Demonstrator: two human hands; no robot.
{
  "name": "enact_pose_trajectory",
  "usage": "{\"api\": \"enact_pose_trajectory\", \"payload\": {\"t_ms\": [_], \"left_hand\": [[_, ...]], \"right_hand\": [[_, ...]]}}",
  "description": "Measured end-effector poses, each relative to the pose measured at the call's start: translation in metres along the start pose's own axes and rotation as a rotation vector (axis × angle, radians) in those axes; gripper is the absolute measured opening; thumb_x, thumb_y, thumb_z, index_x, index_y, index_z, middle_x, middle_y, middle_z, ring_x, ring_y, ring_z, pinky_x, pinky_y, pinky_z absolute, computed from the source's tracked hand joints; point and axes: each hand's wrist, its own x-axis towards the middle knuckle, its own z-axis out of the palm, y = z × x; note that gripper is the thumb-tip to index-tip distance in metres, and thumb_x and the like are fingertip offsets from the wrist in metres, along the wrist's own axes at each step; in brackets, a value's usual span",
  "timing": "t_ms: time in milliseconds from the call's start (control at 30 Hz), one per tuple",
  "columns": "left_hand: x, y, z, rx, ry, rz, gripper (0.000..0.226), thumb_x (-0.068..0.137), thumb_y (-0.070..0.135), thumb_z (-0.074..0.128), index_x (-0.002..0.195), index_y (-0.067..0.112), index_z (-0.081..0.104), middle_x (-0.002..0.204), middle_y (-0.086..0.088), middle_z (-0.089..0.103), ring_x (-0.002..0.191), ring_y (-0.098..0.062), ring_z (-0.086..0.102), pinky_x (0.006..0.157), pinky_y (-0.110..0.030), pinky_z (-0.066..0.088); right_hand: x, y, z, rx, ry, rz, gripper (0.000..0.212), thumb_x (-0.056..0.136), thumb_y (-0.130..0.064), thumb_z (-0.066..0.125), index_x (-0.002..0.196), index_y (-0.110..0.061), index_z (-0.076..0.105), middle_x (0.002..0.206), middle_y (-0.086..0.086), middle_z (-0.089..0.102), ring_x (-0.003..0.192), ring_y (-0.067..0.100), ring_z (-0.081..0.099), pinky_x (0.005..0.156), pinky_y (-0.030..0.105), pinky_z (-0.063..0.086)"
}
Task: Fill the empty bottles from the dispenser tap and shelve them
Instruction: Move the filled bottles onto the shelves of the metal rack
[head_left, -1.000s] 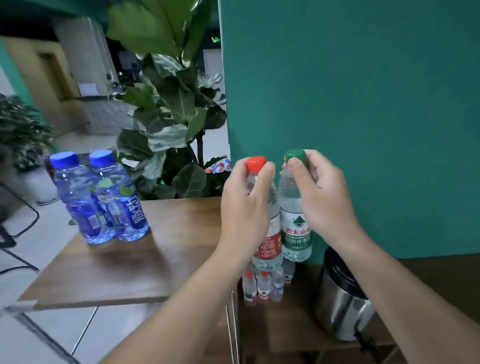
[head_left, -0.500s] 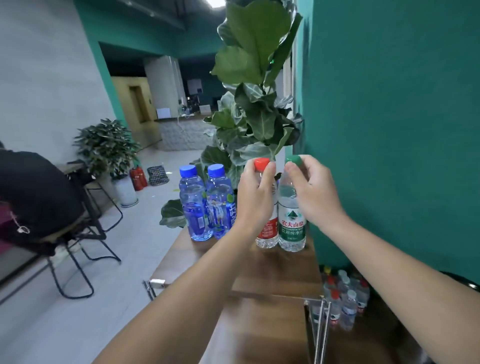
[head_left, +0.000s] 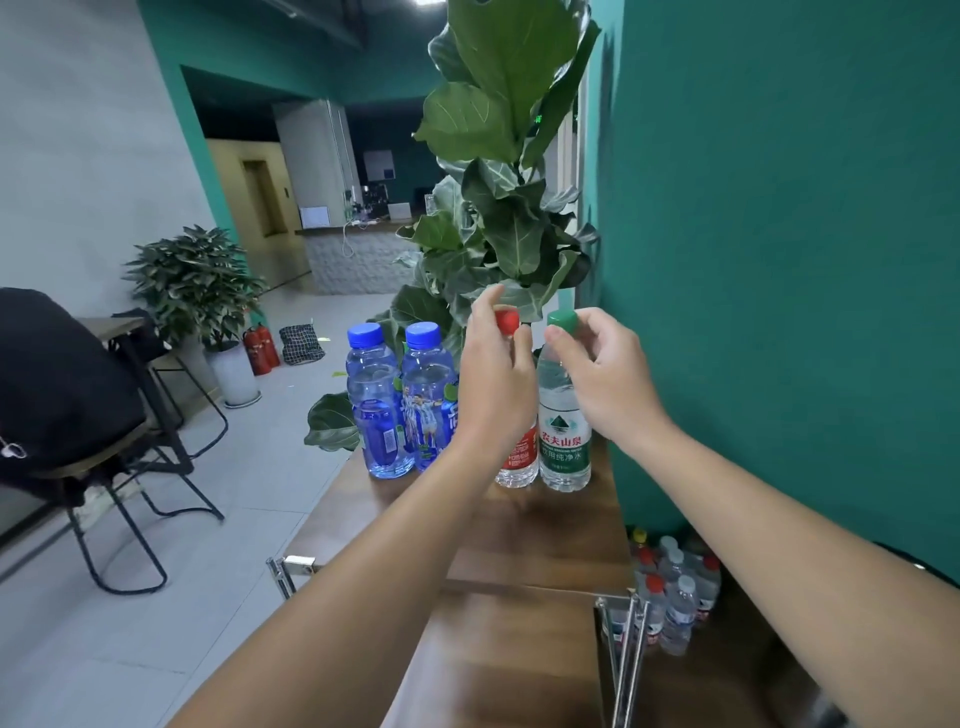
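Both bottles stand on the wooden shelf (head_left: 545, 525), hard against the teal wall (head_left: 779, 260). My left hand (head_left: 496, 384) has its fingers (head_left: 485, 312) loosely curled at the cap of the red-capped bottle (head_left: 517, 460); whether they pinch it or have let go, I cannot tell. My right hand (head_left: 605, 376) pinches just under the cap of the green-capped bottle (head_left: 563, 436).

The risk, as I see it: these two stand touching, so lifting a hand off sideways could rock one into the other. The two blue-capped bottles (head_left: 400, 410) stand just left of the red-capped bottle, so a topple could carry down the row and off the shelf's open left edge.

Behind the green-capped bottle, fig leaves (head_left: 498, 218) crowd in above the caps. Below and right of it, small bottles (head_left: 670, 592) cluster on a lower level. Far left of the blue pair are a black chair (head_left: 62, 395) and a potted plant (head_left: 195, 280).
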Motion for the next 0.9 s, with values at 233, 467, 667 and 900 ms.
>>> {"api": "enact_pose_trajectory", "payload": {"t_ms": [233, 467, 667, 900], "left_hand": [[-0.003, 0.029, 0.010, 0.168, 0.086, 0.241, 0.055, 0.111, 0.004, 0.058, 0.163, 0.017, 0.046, 0.154, 0.003, 0.056, 0.145, -0.018, 0.051, 0.123, -0.048, 0.045], [-0.039, 0.078, 0.070, -0.062, -0.018, 0.131, 0.030, 0.113, 0.019, 0.062, 0.143, 0.022, 0.065, 0.136, 0.014, 0.070, 0.133, -0.003, 0.061, 0.114, -0.038, 0.051], [-0.072, 0.069, 0.165, -0.397, -0.057, -0.389, 0.023, 0.111, 0.033, 0.069, 0.130, 0.023, 0.076, 0.120, 0.013, 0.079, 0.108, 0.008, 0.071, 0.099, -0.024, 0.055], [-0.126, 0.001, 0.277, -0.369, 0.015, -0.864, 0.015, 0.110, 0.038, 0.067, 0.114, 0.024, 0.073, 0.112, 0.008, 0.076, 0.103, -0.006, 0.070, 0.090, -0.032, 0.051]], "right_hand": [[0.005, -0.004, -0.031, 0.055, -0.043, 0.070, 0.026, 0.103, -0.042, 0.076, 0.121, -0.023, 0.075, 0.114, -0.010, 0.080, 0.110, 0.004, 0.074, 0.105, 0.042, 0.060], [-0.009, 0.014, -0.102, 0.080, -0.025, 0.079, 0.022, 0.106, -0.037, 0.074, 0.120, -0.020, 0.076, 0.113, -0.008, 0.082, 0.111, 0.008, 0.077, 0.102, 0.041, 0.061], [-0.037, 0.090, -0.155, 0.051, 0.026, 0.201, 0.014, 0.107, -0.035, 0.073, 0.114, -0.024, 0.077, 0.112, -0.007, 0.081, 0.112, 0.014, 0.076, 0.103, 0.047, 0.060], [-0.075, 0.232, -0.186, 0.036, 0.117, 0.512, 0.008, 0.106, -0.034, 0.073, 0.108, -0.029, 0.079, 0.105, -0.010, 0.081, 0.107, 0.013, 0.076, 0.104, 0.045, 0.060]]}}
